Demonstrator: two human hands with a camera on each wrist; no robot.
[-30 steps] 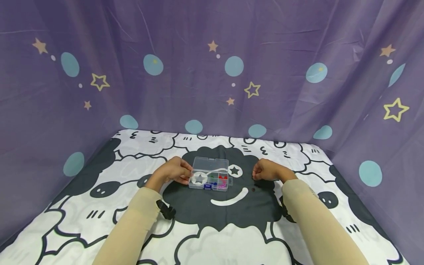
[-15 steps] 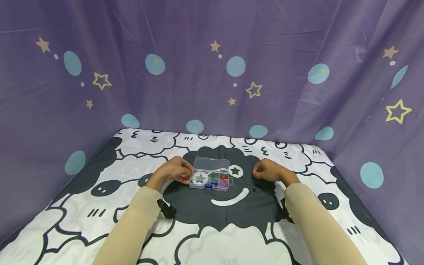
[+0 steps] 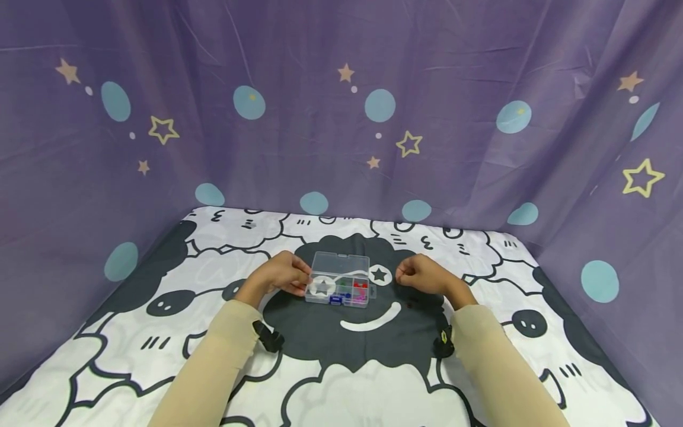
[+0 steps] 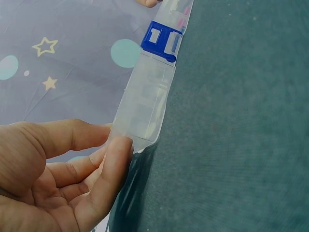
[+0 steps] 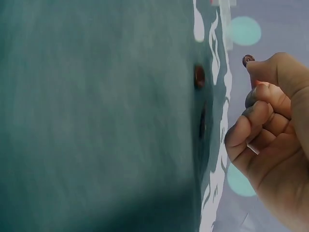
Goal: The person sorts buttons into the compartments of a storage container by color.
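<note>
My left hand [image 3: 278,274] holds the left end of a clear plastic compartment box [image 3: 320,301], whose lid [image 3: 340,264] stands raised at the back. In the left wrist view, thumb and fingertips pinch the box's corner, and a blue latch [image 4: 161,41] sits on its front. Small red, pink, blue and green pieces lie in its compartments. To the right of the box my right hand [image 3: 424,274] is lifted above the cloth. Its thumb and forefinger pinch a small brown button [image 5: 248,60], seen in the right wrist view; the other fingers are curled.
Another brown button [image 5: 199,76] lies on the dark patch of the cloth below my right hand, with a dark flat piece [image 5: 203,121] near it. The sheep-patterned cloth [image 3: 373,391] covers the table. A purple curtain [image 3: 320,160] hangs behind.
My right hand has risen slightly and moved left toward the box with the button. The left hand and the box stay in place.
</note>
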